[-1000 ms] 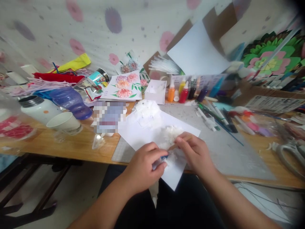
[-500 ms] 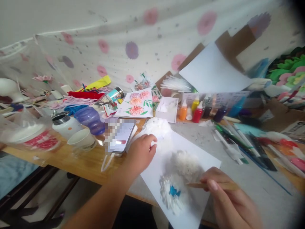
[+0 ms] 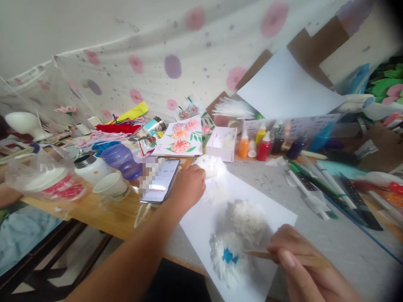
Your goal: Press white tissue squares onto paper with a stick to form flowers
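- Tissue pile (image 3: 210, 165), a heap of small white pieces, lies just beyond the fingertips of the left hand (image 3: 187, 186), at the far-left corner of the white paper sheet (image 3: 277, 216). This hand is by far the nearer of the two.
- The left hand's fingers curl down against the pile's edge; whether they pinch a piece is hidden by the knuckles.
- The right hand (image 3: 304, 272), low at the near right, is closed with thumb and fingers around a wooden stick (image 3: 283, 256).
- The stick's long axis runs almost level, left to right, and its tip points at the blue-centred tissue flower (image 3: 228, 256). I cannot tell whether it touches.
- A white tissue flower (image 3: 248, 218) sits just behind that one on the same sheet, between the hands.
- A phone (image 3: 160, 180) lies just left of the left hand.
- The sheet rests on a grey cutting mat (image 3: 283, 184) over a wooden table (image 3: 107, 214), with a paper cup (image 3: 110, 184), a purple bottle (image 3: 121, 159) and paint bottles (image 3: 263, 149) along the back.
- A spotted cloth (image 3: 157, 54) hangs behind, and another person's arm (image 3: 8, 195) shows at the far left.
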Tool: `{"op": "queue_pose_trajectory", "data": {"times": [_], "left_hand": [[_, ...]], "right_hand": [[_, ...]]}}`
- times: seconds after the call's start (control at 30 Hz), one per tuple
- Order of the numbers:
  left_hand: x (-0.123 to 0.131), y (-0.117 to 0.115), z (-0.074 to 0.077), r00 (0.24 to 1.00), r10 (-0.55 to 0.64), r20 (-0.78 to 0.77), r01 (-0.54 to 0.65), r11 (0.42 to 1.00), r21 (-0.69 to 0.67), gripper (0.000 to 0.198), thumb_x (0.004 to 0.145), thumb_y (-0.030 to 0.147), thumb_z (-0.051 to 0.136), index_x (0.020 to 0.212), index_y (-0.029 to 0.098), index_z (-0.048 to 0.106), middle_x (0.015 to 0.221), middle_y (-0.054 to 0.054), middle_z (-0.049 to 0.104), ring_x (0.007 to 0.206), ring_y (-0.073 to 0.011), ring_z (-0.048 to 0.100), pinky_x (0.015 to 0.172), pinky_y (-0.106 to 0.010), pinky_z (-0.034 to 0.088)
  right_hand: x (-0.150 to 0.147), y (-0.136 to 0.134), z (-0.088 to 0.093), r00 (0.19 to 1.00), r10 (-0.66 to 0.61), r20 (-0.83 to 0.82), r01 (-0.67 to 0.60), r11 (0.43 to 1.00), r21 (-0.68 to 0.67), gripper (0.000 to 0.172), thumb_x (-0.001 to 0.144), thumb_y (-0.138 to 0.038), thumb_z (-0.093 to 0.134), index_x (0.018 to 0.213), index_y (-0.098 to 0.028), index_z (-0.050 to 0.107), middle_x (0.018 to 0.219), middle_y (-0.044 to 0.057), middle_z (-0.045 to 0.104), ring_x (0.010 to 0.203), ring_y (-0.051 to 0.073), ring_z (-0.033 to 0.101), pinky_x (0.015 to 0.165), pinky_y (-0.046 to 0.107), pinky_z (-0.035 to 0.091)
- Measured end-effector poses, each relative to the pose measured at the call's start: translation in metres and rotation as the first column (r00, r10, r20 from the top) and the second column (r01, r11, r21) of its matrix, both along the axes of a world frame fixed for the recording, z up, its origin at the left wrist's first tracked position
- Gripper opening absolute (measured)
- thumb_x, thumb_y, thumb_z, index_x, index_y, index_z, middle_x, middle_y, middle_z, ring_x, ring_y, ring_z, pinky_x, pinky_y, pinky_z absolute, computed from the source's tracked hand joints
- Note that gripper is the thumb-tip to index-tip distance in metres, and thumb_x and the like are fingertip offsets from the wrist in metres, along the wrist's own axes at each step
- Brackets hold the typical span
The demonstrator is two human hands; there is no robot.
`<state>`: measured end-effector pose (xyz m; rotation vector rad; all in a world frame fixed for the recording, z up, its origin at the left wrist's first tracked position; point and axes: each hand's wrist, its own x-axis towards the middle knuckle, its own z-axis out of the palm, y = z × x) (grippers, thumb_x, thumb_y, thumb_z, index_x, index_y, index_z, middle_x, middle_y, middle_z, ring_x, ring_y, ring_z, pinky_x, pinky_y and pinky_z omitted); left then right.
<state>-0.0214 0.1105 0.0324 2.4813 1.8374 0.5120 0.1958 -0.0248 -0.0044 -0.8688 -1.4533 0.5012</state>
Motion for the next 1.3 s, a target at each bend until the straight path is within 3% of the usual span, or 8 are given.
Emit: {"op": "queue_pose_trajectory", "data": {"times": [0.1,0.3,0.43,0.6,0.83,1.03,1.2,1.3], "left_hand": [[-0.006,-0.01,0.006,0.985,0.021,0.17,-0.014,0.999,-0.042,0.01,0.074,0.012,0.053,0.069,0.02,0.056,0.081,-0.003,0.063,0.087,-0.0234,0.057,0.078,-0.036,0.041],[-0.013,-0.041,0.002,0.866,0.075,0.495,0.06,0.966,-0.252,0.007,0.079,0.026,0.052,0.074,0.021,0.053,0.067,0.003,0.064,0.057,-0.0131,0.058,0.049,-0.022,0.039],[-0.014,-0.053,-0.008,0.793,0.119,0.597,0.1,0.942,-0.32,0.009,0.077,0.028,0.055,0.078,0.019,0.056,0.07,0.001,0.065,0.06,-0.013,0.059,0.051,-0.021,0.04],[-0.015,-0.066,-0.015,0.763,0.131,0.632,0.109,0.939,-0.327,0.016,0.076,0.033,0.059,0.08,0.018,0.061,0.074,0.0,0.064,0.067,-0.0141,0.06,0.058,-0.023,0.043],[-0.019,-0.076,-0.012,0.843,0.109,0.526,0.073,0.947,-0.313,0.022,0.082,0.039,0.054,0.078,0.018,0.06,0.074,0.0,0.065,0.068,-0.0145,0.06,0.061,-0.024,0.044],[-0.025,-0.077,-0.016,0.964,0.192,0.184,-0.153,0.966,-0.209,0.008,0.078,0.028,0.059,0.08,0.02,0.061,0.06,0.001,0.058,0.059,-0.0193,0.055,0.059,-0.03,0.039],[-0.016,-0.067,-0.01,0.991,0.13,0.032,-0.128,0.99,-0.062,0.02,0.082,0.024,0.057,0.101,0.021,0.062,0.101,-0.006,0.063,0.087,-0.0228,0.06,0.075,-0.033,0.043],[-0.011,-0.054,-0.009,0.997,0.062,-0.036,-0.064,0.997,-0.037,0.026,0.08,0.021,0.059,0.106,0.02,0.063,0.109,-0.008,0.062,0.101,-0.0255,0.058,0.086,-0.034,0.043]], "right_hand": [[0.006,0.001,-0.001,0.998,0.022,0.06,-0.022,1.0,0.012,0.016,0.086,-0.011,0.051,0.085,-0.024,0.062,0.077,0.0,0.066,0.073,0.017,0.062,0.07,0.033,0.045],[0.005,0.0,-0.009,0.999,-0.047,0.005,0.047,0.999,-0.007,0.017,0.088,-0.011,0.051,0.084,-0.024,0.062,0.082,0.0,0.066,0.082,0.016,0.06,0.071,0.03,0.046],[0.002,0.0,-0.008,0.997,-0.082,-0.013,0.082,0.996,-0.024,0.017,0.088,-0.013,0.054,0.078,-0.024,0.061,0.078,0.0,0.065,0.078,0.016,0.059,0.069,0.03,0.046],[0.0,0.001,-0.008,0.993,-0.109,-0.051,0.105,0.992,-0.067,0.018,0.088,-0.018,0.057,0.071,-0.023,0.06,0.074,0.0,0.064,0.076,0.017,0.061,0.068,0.032,0.046],[-0.003,0.001,-0.004,0.99,-0.137,0.02,0.138,0.986,-0.092,0.017,0.087,-0.02,0.058,0.071,-0.022,0.063,0.075,0.0,0.066,0.075,0.016,0.063,0.066,0.03,0.048],[-0.003,0.002,-0.003,0.99,-0.131,0.042,0.134,0.99,-0.052,0.017,0.087,-0.019,0.057,0.071,-0.022,0.061,0.073,0.0,0.066,0.073,0.015,0.063,0.066,0.029,0.048],[-0.003,0.003,-0.002,0.989,-0.142,0.05,0.145,0.987,-0.064,0.019,0.087,-0.02,0.057,0.068,-0.021,0.06,0.073,0.001,0.067,0.072,0.017,0.064,0.065,0.031,0.049],[-0.003,0.003,-0.002,0.991,-0.129,0.036,0.131,0.99,-0.06,0.018,0.087,-0.021,0.057,0.069,-0.022,0.061,0.072,0.001,0.066,0.074,0.017,0.064,0.065,0.031,0.05]]}}
